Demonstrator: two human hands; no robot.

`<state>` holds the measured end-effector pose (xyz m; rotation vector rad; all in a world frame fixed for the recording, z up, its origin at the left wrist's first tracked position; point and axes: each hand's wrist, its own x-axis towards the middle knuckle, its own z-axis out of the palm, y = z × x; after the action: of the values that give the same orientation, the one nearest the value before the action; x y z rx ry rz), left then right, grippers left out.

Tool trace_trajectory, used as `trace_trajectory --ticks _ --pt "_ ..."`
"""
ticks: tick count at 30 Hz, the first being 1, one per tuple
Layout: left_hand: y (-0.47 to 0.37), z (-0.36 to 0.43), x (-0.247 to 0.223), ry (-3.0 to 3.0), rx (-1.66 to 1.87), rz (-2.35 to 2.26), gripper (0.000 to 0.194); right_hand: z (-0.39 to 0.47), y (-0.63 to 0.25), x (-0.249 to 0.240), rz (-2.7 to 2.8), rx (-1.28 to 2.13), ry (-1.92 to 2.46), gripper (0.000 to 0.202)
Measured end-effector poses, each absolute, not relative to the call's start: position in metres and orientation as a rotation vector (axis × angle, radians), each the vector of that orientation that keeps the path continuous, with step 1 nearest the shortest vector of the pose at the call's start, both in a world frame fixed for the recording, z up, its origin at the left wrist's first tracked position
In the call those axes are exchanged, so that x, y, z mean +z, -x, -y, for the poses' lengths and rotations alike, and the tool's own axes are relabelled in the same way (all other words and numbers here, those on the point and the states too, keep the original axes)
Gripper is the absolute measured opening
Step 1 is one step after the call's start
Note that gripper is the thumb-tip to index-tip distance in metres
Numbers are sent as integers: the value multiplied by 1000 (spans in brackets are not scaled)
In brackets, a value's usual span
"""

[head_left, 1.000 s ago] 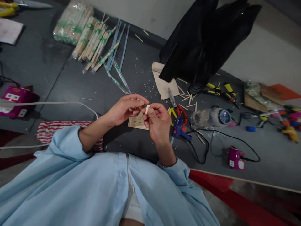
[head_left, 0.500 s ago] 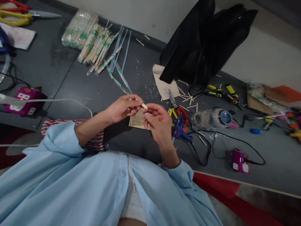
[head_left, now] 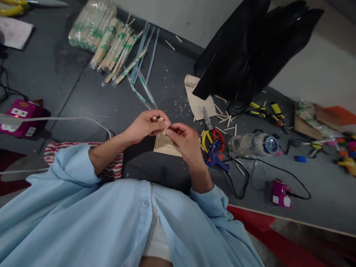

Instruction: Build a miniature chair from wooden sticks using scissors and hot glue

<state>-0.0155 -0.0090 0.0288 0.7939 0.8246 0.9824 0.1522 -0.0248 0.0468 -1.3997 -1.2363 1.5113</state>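
Observation:
My left hand (head_left: 150, 125) is closed around short pieces of wooden stick (head_left: 157, 119), whose pale ends show above its fingers. Opposite it, my right hand (head_left: 185, 142) pinches the tip of a small wooden stick piece (head_left: 165, 131) between thumb and fingers. The fingertips of both hands meet, or nearly so. Below them on the grey table lies a flat panel of wooden sticks (head_left: 167, 149), partly covered by my right hand. To the right of that hand are a blue glue gun (head_left: 214, 155) and scissors with red and yellow handles (head_left: 207, 140).
Wrapped chopsticks (head_left: 118, 53) lie at the back left beside blue strips (head_left: 152, 55). A black bag (head_left: 250, 55) stands at the back. On the right are a clear bottle (head_left: 250, 144), cut stick pieces (head_left: 229, 120), cables and a purple power adapter (head_left: 282, 193).
The stick piece between my hands has turned and is now mostly hidden by the fingers. My fingertips have drawn closer together, and the view has shifted slightly.

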Motion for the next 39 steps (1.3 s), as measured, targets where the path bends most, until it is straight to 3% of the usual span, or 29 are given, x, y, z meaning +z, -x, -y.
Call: trace_trajectory --ticks 6,16,20,26,28,34,39 --pt "17 10 30 -796 958 -791 31 22 -149 49 899 1901 1333 27" --pt "17 14 31 -840 872 -684 29 37 -152 54 717 2051 1214 29" --pt "15 16 32 -760 854 -624 31 54 -169 58 977 1784 1425 34" --pt "14 17 28 -588 887 -556 23 41 -245 54 1499 664 1854 21" --pt "14 15 26 -532 932 -563 20 24 -270 54 1583 454 1963 18" --pt "15 10 22 -416 986 -622 30 -14 -282 62 2112 310 2165 23" --pt "14 10 23 -377 947 -616 26 -40 -263 61 2360 99 2463 36"
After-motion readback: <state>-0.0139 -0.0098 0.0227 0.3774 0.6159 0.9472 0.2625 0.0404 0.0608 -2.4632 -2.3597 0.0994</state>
